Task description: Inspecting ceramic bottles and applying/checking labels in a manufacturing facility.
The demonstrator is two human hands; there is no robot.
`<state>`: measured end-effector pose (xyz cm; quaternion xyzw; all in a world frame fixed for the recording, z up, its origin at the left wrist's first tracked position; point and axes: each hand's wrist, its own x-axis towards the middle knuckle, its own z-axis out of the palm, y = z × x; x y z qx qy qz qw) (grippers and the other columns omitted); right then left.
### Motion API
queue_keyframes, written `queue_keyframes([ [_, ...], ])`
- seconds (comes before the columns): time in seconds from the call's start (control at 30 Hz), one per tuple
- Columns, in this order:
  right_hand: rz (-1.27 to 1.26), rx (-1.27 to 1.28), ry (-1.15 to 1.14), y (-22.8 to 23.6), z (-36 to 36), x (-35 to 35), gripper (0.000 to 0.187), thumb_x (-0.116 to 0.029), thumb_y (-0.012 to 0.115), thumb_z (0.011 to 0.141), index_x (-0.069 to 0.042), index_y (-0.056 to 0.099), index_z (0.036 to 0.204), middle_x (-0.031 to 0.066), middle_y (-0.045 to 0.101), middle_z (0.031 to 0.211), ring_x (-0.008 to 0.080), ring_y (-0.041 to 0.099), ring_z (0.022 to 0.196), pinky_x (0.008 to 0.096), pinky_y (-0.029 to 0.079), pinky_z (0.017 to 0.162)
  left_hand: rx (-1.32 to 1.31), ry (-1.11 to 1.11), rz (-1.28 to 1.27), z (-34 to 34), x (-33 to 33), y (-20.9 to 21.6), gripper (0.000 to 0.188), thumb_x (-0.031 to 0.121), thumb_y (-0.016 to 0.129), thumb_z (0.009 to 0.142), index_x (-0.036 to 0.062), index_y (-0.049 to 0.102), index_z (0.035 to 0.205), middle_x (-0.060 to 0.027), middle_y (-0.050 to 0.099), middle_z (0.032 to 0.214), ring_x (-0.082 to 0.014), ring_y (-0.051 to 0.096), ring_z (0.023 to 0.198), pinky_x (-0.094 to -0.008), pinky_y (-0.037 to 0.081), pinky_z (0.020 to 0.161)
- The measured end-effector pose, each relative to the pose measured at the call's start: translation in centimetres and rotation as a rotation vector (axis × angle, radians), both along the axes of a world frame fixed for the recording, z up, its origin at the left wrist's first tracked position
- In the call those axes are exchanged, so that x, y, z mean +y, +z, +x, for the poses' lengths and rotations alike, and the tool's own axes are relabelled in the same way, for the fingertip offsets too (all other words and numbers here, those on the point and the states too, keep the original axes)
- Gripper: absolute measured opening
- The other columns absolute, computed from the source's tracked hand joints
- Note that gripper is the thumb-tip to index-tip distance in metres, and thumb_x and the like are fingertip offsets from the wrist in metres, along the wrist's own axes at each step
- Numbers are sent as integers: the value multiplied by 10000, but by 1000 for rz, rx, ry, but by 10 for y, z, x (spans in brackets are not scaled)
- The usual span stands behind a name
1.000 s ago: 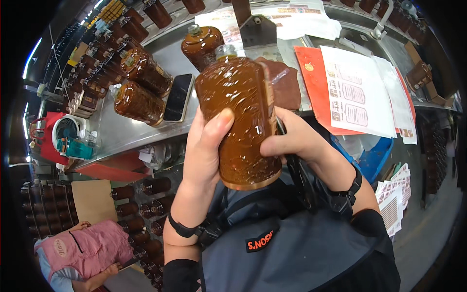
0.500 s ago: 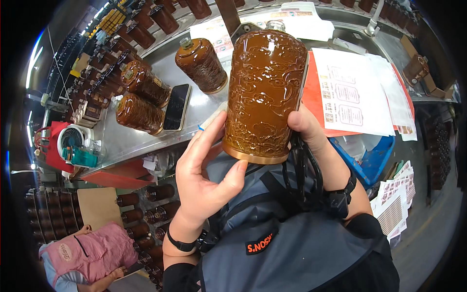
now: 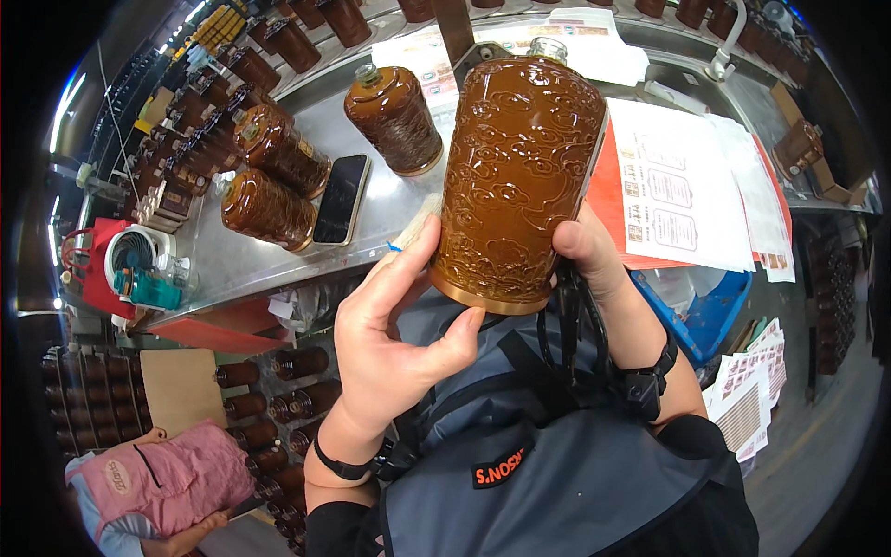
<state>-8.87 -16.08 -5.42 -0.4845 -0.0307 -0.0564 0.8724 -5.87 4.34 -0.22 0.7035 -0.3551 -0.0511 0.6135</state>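
Note:
Between my two hands I hold a large brown glass bottle (image 3: pixel 520 186) with a raised swirling pattern, a gold band at its base and a clear neck at the top. It tilts slightly, neck away from me. My left hand (image 3: pixel 399 320) grips its lower left, thumb at the gold band. My right hand (image 3: pixel 589 251) closes on the lower right side, thumb on the glass, other fingers hidden behind. A pale cloth (image 3: pixel 419 226) with a blue bit lies by my left fingers. Past it on the metal table stands a similar brown bottle (image 3: pixel 393 121).
A phone (image 3: pixel 342 200) lies beside two more bottles (image 3: pixel 267 209). White label sheets (image 3: pixel 682 186) rest on a red sheet at right, above a blue bin (image 3: pixel 696 316). A small fan (image 3: pixel 133 252) sits at the table's left end. A person in a pink apron (image 3: pixel 172 478) is lower left.
The bottle has tilted a little, its neck shifting right, while both hands keep their hold. The whole view has shifted slightly.

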Motion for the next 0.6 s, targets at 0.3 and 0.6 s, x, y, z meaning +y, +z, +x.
queue_keyframes([
  [0.3,-62,46,-23,8,4,6,836,-418,791,629,5,458,1269,51,617,1045,63,579,772,157,424,496,77,-20,-27,4,10,0,674,-75,702,714,-70,449,1339,-196,505,1324,-235,513,1213,-346,433,1025],
  [0.6,-113,58,-32,16,5,14,809,-397,800,621,3,479,1247,49,622,1015,63,575,720,163,422,482,80,22,-67,16,24,-13,545,-87,609,772,-64,496,1305,-192,515,1325,-223,520,1210,-333,425,1023],
])
